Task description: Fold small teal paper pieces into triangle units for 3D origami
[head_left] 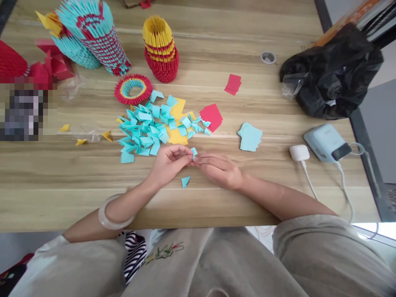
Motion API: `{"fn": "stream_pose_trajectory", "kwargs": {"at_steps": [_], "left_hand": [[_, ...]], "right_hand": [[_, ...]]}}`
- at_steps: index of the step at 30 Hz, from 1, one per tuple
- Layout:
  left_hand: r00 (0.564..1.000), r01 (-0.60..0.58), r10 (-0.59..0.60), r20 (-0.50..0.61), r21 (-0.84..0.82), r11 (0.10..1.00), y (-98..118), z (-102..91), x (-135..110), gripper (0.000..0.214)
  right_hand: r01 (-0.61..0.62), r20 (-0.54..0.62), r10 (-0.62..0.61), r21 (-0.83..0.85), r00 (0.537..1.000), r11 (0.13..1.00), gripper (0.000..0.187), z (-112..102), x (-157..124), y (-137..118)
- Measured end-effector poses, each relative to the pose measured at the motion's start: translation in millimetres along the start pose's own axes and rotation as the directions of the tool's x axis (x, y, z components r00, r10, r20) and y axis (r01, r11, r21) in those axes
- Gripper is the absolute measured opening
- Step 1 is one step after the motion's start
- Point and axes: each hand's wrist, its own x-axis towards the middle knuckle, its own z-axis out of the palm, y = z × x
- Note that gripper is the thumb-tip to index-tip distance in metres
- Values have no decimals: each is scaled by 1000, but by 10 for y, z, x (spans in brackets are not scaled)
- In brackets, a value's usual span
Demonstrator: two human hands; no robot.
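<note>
Turquoise paper piece (194, 151), over the near side of the tabletop (216, 208); I have left hand (169, 164) and right hand (220, 170) both pinching it in their grip; I would align its edges before pressing creases.

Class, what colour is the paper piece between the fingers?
The paper piece is turquoise, in the head view.
</note>
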Motion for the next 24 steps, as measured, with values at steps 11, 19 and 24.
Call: {"fn": "stream_pose_trajectory", "kwargs": {"at_steps": [11, 19, 24], "left_hand": [[995, -82, 83, -52, 33, 996, -17, -5, -6, 29], [992, -122, 123, -33, 23, 992, 1, 7, -15, 25], [989, -143, 145, -24, 63, 988, -30, -9, -8, 29]], "right_hand": [[-505, 11, 612, 577, 791, 642, 18, 30, 73, 4], [-553, 157, 594, 601, 789, 576, 23, 29, 91, 19], [-596, 169, 638, 587, 752, 548, 31, 29, 105, 27]]}}
